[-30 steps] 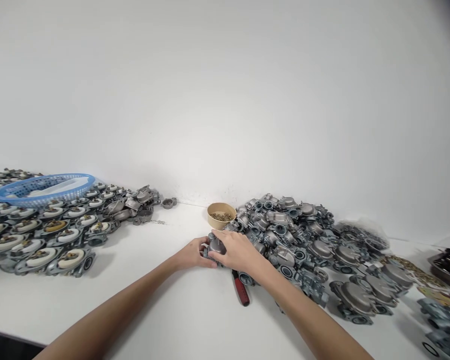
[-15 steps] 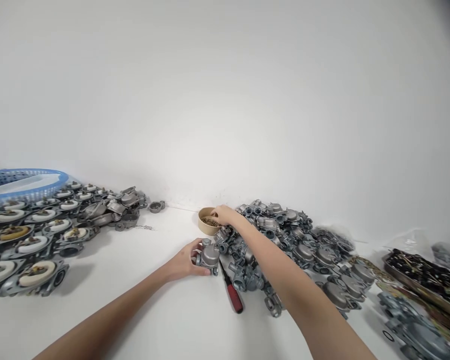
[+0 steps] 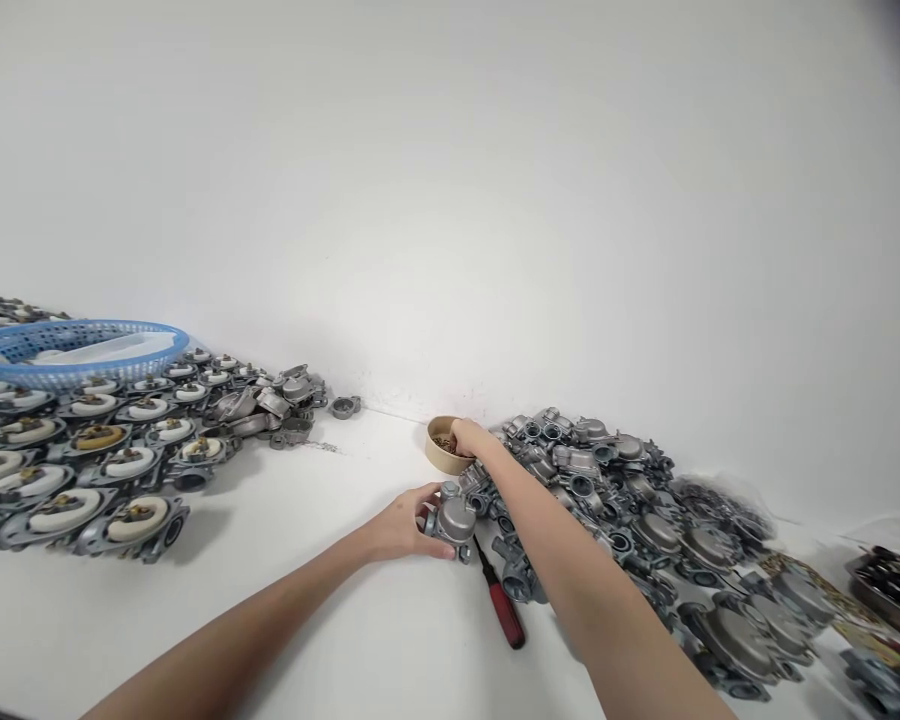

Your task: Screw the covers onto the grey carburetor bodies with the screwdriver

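My left hand (image 3: pixel 405 525) is closed around a grey metal carburetor (image 3: pixel 456 520), which stands on the white table with its domed bowl upward. My right hand (image 3: pixel 471 439) reaches into a round tan tub (image 3: pixel 448 461) of small brass-coloured screws. Its fingers are bent and bunched together inside the tub; their tips are hidden, and I cannot make out what they hold. A screwdriver (image 3: pixel 505 612) with a red handle lies just right of the held carburetor. Beside it, partly behind my right forearm, is a heap of carburetors (image 3: pixel 581 460).
On the left, rows of carburetor bodies with white floats (image 3: pixel 130 462) stand near loose float bowls (image 3: pixel 270 402) and a blue basket (image 3: pixel 75 373). A bag of metal parts (image 3: pixel 720 505) and a tray of dark parts (image 3: pixel 896 590) are at the right.
The view has turned left, so everything sits further right in the picture. My right hand's fingers have gone deeper into the tub. My left hand keeps its hold on the carburetor.
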Motion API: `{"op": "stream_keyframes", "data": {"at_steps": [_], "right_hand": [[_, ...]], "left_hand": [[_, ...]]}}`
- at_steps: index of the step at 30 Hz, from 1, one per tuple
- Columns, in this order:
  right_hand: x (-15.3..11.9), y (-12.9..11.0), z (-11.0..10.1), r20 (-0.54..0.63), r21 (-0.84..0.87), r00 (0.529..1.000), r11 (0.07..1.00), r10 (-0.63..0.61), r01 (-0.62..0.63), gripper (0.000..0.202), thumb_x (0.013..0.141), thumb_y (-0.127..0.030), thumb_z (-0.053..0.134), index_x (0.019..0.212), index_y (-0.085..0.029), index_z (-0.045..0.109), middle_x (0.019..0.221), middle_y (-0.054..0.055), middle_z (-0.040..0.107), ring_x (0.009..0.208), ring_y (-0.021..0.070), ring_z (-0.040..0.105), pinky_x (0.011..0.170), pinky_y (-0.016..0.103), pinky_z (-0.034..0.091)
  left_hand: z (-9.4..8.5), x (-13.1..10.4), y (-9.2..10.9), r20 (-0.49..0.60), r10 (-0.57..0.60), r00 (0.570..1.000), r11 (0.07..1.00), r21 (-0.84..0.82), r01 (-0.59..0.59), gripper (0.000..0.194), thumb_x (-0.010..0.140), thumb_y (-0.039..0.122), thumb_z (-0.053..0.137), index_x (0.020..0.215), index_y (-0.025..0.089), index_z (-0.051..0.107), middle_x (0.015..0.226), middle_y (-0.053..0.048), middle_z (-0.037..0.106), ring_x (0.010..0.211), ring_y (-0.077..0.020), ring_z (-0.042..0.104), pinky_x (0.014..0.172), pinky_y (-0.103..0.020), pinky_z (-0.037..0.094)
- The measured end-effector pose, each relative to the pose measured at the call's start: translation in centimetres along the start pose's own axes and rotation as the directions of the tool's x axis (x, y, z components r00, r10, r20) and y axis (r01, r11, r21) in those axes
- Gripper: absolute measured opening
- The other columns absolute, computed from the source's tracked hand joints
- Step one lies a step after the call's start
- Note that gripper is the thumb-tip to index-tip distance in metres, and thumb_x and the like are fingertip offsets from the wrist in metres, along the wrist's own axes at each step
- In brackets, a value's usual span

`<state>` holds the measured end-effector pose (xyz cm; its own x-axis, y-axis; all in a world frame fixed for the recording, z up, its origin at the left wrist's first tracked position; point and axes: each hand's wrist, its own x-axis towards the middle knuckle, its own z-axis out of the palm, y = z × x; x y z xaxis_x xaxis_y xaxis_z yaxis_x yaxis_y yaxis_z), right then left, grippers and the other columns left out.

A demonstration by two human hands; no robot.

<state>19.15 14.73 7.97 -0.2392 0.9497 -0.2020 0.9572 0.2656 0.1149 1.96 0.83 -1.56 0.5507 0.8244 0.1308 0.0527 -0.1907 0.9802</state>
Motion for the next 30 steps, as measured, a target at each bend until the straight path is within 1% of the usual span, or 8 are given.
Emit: {"op": "stream_keyframes", "data": {"at_steps": [4, 9, 12, 15, 20, 24, 28, 30], "right_hand": [[0.8, 0.3, 0.3, 0.041, -0.007, 0.999, 1.0, 0.013, -0.013, 0.033, 0.1, -0.036, 0.065, 0.125, -0.015, 0.063, 0.126, 0.011, 0.064, 0.11, 0.0235, 0.065, 0.093, 0.041, 0.059], [0.9, 0.9, 0.6, 0.024, 0.035, 1.0, 0.999, 0.003, -0.004, 0.033, 0.1, -0.036, 0.065, 0.124, -0.015, 0.063, 0.125, 0.011, 0.064, 0.11, 0.0233, 0.065, 0.094, 0.041, 0.058], [0.5, 1.3, 0.4, -0.016, 0.088, 1.0, 0.996, -0.012, 0.013, 0.033, 0.1, -0.036, 0.065, 0.124, -0.014, 0.063, 0.126, 0.011, 0.064, 0.11, 0.023, 0.065, 0.094, 0.041, 0.058], [-0.3, 1.9, -0.2, -0.072, 0.158, 0.997, 0.987, -0.024, 0.035, 0.031, 0.101, -0.036, 0.064, 0.123, -0.015, 0.064, 0.125, 0.011, 0.064, 0.109, 0.0224, 0.065, 0.094, 0.041, 0.058], [-2.4, 2.5, -1.6, -0.152, 0.302, 0.988, 0.95, -0.03, 0.076, 0.027, 0.101, -0.036, 0.063, 0.119, -0.016, 0.066, 0.122, 0.009, 0.066, 0.106, 0.0211, 0.066, 0.092, 0.039, 0.059], [-5.3, 1.9, -2.6, -0.226, 0.439, 0.972, 0.883, -0.069, 0.165, 0.024, 0.101, -0.035, 0.063, 0.114, -0.015, 0.067, 0.117, 0.008, 0.068, 0.103, 0.02, 0.067, 0.091, 0.039, 0.059], [-10.6, 0.6, -2.4, -0.32, 0.572, 0.937, 0.76, -0.141, 0.309, 0.018, 0.097, -0.03, 0.07, 0.105, -0.013, 0.071, 0.105, 0.006, 0.072, 0.097, 0.0181, 0.07, 0.089, 0.038, 0.06], [-13.8, 0.1, -1.8, -0.359, 0.629, 0.918, 0.683, -0.166, 0.37, 0.013, 0.091, -0.026, 0.075, 0.097, -0.014, 0.075, 0.095, 0.005, 0.075, 0.088, 0.0167, 0.072, 0.084, 0.032, 0.06]], "left_hand": [[-0.1, -0.1, 0.4, 0.053, 0.052, 0.997, 0.998, -0.036, -0.05, 0.097, 0.062, 0.041, 0.096, 0.146, 0.019, 0.055, 0.132, -0.015, 0.066, 0.122, -0.0379, 0.062, 0.1, -0.046, 0.052], [-0.1, -0.2, 0.8, 0.105, 0.089, 0.99, 0.995, -0.048, -0.085, 0.086, 0.069, 0.042, 0.093, 0.144, 0.021, 0.055, 0.134, -0.014, 0.065, 0.127, -0.0358, 0.06, 0.101, -0.045, 0.052], [-0.3, -0.2, 0.8, 0.121, 0.102, 0.987, 0.993, -0.063, -0.095, 0.091, 0.072, 0.042, 0.091, 0.15, 0.023, 0.049, 0.14, -0.014, 0.062, 0.131, -0.0359, 0.057, 0.105, -0.047, 0.049], [-0.5, 0.0, 0.3, 0.079, 0.085, 0.993, 0.995, -0.055, -0.08, 0.101, 0.072, 0.045, 0.09, 0.157, 0.024, 0.041, 0.152, -0.017, 0.052, 0.135, -0.0375, 0.052, 0.107, -0.05, 0.048], [-0.8, 0.2, -0.8, 0.035, 0.04, 0.999, 0.996, -0.083, -0.037, 0.099, 0.078, 0.056, 0.083, 0.159, 0.021, 0.038, 0.154, -0.019, 0.048, 0.133, -0.0366, 0.054, 0.102, -0.047, 0.052], [-0.6, -0.1, 0.4, -0.139, 0.08, 0.987, 0.997, 0.031, -0.077, 0.076, 0.083, 0.057, 0.078, 0.149, 0.025, 0.054, 0.147, -0.016, 0.056, 0.127, -0.0325, 0.058, 0.095, -0.04, 0.055], [-0.5, -0.7, 3.1, -0.404, 0.252, 0.879, 0.962, 0.205, -0.181, 0.038, 0.09, 0.049, 0.073, 0.117, 0.023, 0.075, 0.111, -0.01, 0.073, 0.095, -0.0224, 0.066, 0.082, -0.034, 0.054], [-0.2, -1.1, 4.3, -0.432, 0.31, 0.847, 0.95, 0.18, -0.256, 0.03, 0.089, 0.045, 0.074, 0.105, 0.02, 0.076, 0.097, -0.008, 0.074, 0.083, -0.0188, 0.065, 0.074, -0.031, 0.053]]}}
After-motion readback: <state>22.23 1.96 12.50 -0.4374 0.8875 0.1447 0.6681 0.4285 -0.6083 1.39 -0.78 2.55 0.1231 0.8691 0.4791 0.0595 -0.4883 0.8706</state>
